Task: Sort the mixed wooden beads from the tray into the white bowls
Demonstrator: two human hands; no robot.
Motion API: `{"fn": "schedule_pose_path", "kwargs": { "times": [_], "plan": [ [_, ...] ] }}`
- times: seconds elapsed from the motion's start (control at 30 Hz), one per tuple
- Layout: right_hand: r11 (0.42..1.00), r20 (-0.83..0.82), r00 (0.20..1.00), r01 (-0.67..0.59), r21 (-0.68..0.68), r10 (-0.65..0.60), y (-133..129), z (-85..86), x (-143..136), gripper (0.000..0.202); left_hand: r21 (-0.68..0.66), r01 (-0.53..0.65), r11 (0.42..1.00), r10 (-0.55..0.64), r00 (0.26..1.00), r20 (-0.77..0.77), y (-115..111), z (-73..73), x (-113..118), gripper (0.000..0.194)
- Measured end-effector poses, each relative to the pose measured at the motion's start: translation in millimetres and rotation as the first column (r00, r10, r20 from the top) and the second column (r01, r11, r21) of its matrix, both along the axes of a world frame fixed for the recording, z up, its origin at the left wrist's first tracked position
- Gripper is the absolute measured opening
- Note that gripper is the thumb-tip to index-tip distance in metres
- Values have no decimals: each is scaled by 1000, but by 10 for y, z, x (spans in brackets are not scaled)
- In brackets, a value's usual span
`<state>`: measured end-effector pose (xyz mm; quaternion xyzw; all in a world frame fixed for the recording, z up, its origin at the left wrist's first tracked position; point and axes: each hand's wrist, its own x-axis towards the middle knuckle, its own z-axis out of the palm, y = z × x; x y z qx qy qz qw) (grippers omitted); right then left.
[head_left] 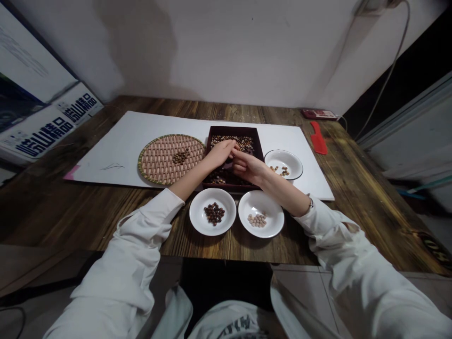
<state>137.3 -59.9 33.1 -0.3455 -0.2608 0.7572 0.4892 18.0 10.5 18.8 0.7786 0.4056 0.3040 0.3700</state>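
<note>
Both hands meet over a dark red box (260,153) of mixed beads. My left hand (222,151) is palm down, its fingertips together against those of my right hand (247,165), whose fingers are curled; anything between them is hidden. A round woven tray (158,162) left of the box bears brownish beads (181,156). Nearest me, the left white bowl (212,230) has dark red-brown beads (214,213) and the right white bowl (261,231) has pale beads (257,219). Another white bowl (291,162), right of the box, contains yellow-brown beads (284,171).
A white board (109,141) lies under the tray and box on the wooden table (360,197). At the right are a red comb (318,138) and a phone-like red object (319,114) with a cable. Printed cartons (45,127) stand at the left; a wall rises behind.
</note>
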Motion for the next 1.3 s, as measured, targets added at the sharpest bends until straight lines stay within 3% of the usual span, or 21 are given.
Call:
{"fn": "schedule_pose_path", "kwargs": {
  "times": [0.23,0.5,0.63,0.77,0.9,1.1,1.3],
  "plan": [
    [997,84,994,-69,40,65,-24,-3,3,16,-84,-26,996,29,999,36,6,12,-11,37],
    [986,109,989,-114,124,101,-93,66,-7,30,-12,41,999,-41,999,-22,30,-45,-31,25],
    [939,156,970,-221,263,184,-157,103,-46,27,36,67,997,-64,995,-77,66,-99,-38,16],
    [855,241,919,-383,349,312,-158,30,-56,32,41,11,999,-1,972,-235,120,-150,-4,13],
    [834,307,863,-482,268,400,-123,-32,-41,38,66,20,998,10,903,-429,152,-131,26,24],
    [853,389,862,-446,271,327,-124,-35,-61,38,114,168,979,-35,691,-722,54,-4,36,34],
    [705,591,743,-600,378,315,-180,45,-76,33,159,240,958,-37,650,-759,-63,32,11,35]
  ]
}}
